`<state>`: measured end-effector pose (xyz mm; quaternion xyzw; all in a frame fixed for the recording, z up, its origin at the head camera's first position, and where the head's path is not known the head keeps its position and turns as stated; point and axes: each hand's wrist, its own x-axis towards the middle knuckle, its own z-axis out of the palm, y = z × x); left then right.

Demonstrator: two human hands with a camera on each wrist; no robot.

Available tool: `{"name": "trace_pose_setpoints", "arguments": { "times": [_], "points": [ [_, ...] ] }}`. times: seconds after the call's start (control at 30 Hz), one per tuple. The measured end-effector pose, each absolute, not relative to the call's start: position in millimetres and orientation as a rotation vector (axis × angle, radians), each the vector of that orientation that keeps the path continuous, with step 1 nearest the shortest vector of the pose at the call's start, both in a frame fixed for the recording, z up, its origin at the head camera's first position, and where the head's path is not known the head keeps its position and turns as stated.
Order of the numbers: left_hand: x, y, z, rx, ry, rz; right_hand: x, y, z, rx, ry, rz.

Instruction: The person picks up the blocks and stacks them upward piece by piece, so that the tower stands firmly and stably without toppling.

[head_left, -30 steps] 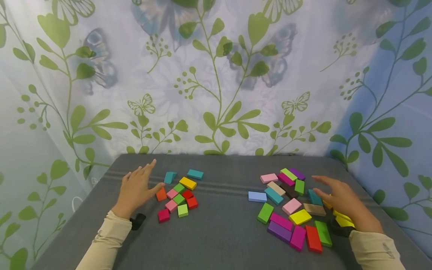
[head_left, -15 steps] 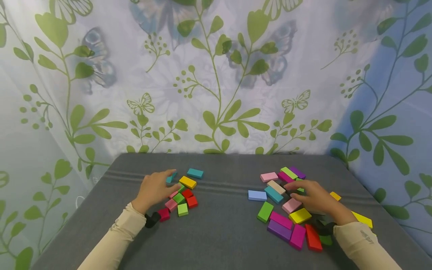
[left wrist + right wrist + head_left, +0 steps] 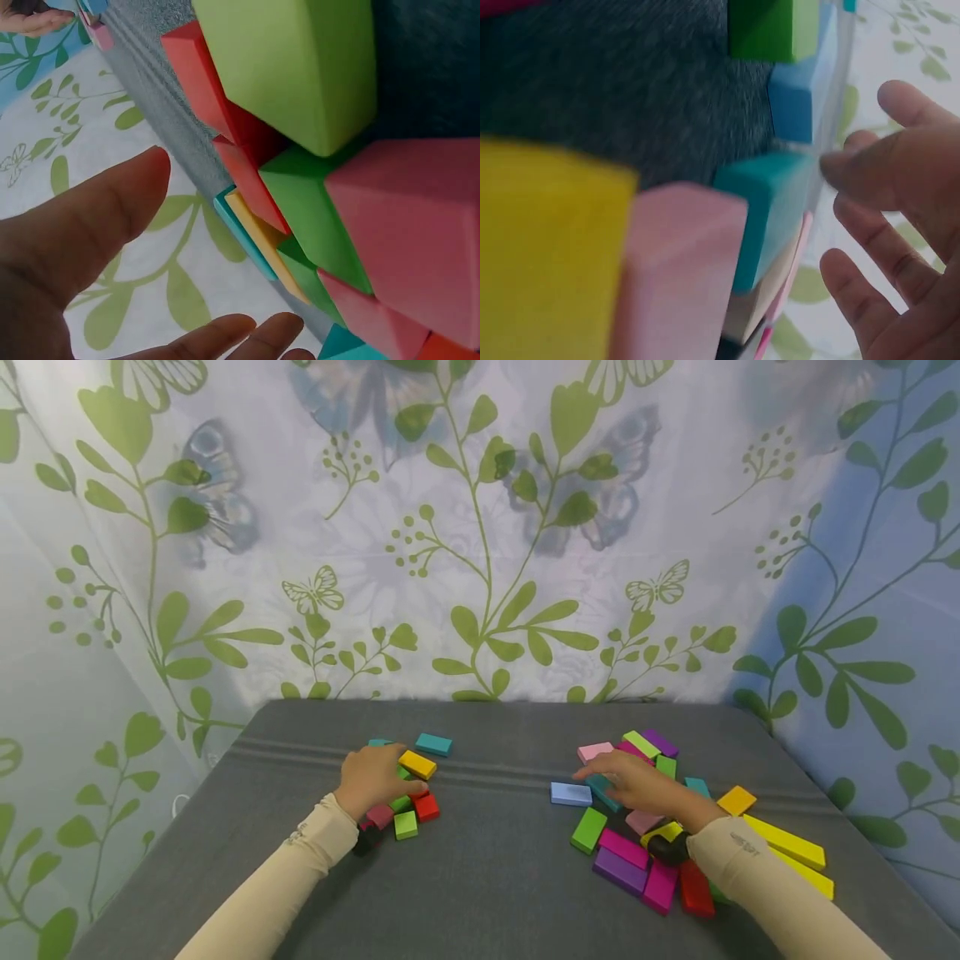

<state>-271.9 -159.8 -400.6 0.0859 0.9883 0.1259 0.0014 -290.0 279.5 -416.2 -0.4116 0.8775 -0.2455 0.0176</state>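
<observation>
Head view: left hand (image 3: 372,779), thumb and fingers wide apart, has a yellow rectangular block (image 3: 417,766) just right; right hand (image 3: 639,785), also wide, a light-blue rectangular block (image 3: 571,795) just left.

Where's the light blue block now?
In the head view, the light blue block lies right of centre, just left of a teal block, near the right hand.
</observation>
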Motion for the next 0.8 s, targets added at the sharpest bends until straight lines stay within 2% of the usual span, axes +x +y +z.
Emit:
{"name": "trace_pose_setpoints", "arguments": {
  "times": [0.03, 0.23, 0.27, 0.33, 0.67, 0.8],
  "points": [
    [-274, -159, -402, 0.268, 3.1, 0.383, -300, 282, -428, -1.278, 2.697, -0.763],
    [-281, -152, -406, 0.211, 3.091, 0.346, -308, 267, -425, -1.33, 2.594, -0.672],
    [-282, -150, -406, 0.199, 3.094, 0.34, -301, 259, -413, -1.347, 2.589, -0.637],
    [-283, -146, -406, 0.178, 3.099, 0.322, -309, 260, -421, -1.39, 2.577, -0.588],
    [-297, -135, -409, 0.09, 3.122, 0.145, -302, 236, -406, -1.135, 2.609, -0.451],
    [-303, -135, -408, 0.068, 3.097, 0.119, -306, 236, -403, -1.131, 2.604, -0.464]
  ]
}}
